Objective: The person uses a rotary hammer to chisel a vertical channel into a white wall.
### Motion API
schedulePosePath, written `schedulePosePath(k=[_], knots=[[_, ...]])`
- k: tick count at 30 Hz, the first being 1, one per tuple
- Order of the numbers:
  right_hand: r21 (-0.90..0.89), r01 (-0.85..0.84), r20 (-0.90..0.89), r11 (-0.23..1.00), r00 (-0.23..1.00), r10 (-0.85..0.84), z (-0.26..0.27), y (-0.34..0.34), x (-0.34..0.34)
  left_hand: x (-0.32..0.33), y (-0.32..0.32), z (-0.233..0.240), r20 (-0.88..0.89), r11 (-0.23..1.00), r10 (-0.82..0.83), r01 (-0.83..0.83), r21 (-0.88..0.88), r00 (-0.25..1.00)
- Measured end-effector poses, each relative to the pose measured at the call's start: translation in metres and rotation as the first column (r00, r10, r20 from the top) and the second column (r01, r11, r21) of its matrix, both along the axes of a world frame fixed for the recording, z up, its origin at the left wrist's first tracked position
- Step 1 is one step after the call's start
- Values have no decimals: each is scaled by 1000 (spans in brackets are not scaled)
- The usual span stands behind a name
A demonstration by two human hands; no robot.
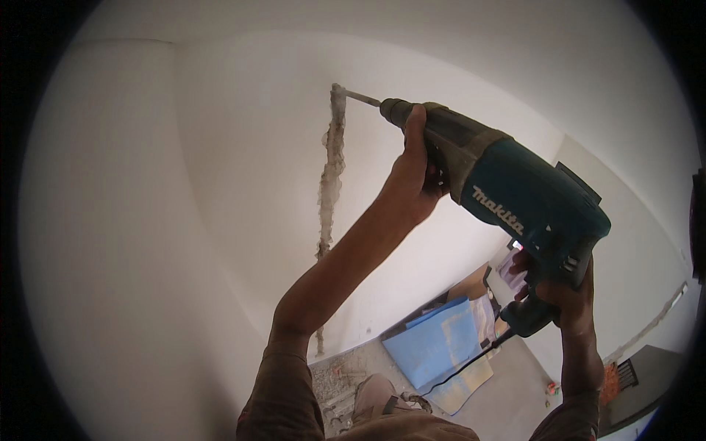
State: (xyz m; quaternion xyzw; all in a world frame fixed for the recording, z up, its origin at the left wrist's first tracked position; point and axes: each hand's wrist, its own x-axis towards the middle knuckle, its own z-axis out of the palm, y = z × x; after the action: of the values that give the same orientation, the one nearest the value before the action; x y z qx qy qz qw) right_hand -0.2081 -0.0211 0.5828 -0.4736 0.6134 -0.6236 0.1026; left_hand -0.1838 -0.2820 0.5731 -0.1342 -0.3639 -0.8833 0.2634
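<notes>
Both of my hands hold a teal Makita rotary hammer (529, 182) raised in front of a white wall (253, 165). My left hand (416, 171) supports its front housing just behind the chuck, thumb up along the near side. Around the rear pistol grip is my right hand (568, 297); the trigger is hidden. From the chuck a steel bit (361, 97) reaches left to the top end of a rough vertical groove (331, 176) chipped in the plaster. A black power cord (469, 364) hangs from the grip toward the floor.
Below lie rubble and dust (345, 375) along the wall's foot. A blue sheet (436, 347) covers things on the concrete floor (513, 375), with a brown board (469, 284) behind it. Another chased groove (651, 322) crosses the right wall. The ceiling (441, 33) is close above.
</notes>
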Motion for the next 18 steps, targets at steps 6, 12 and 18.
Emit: schedulePosePath(k=[6,12,18], knots=[[-30,81,14,996,997,-80,-15,15,0,1,20,-1,64,998,-38,41,-49,997],[-86,66,-1,994,998,-66,-27,9,-6,-1,17,3,81,996,-29,36,-79,996],[-102,27,60,994,998,-21,-9,6,-13,-3,9,15,33,1000,-13,13,-2,999]])
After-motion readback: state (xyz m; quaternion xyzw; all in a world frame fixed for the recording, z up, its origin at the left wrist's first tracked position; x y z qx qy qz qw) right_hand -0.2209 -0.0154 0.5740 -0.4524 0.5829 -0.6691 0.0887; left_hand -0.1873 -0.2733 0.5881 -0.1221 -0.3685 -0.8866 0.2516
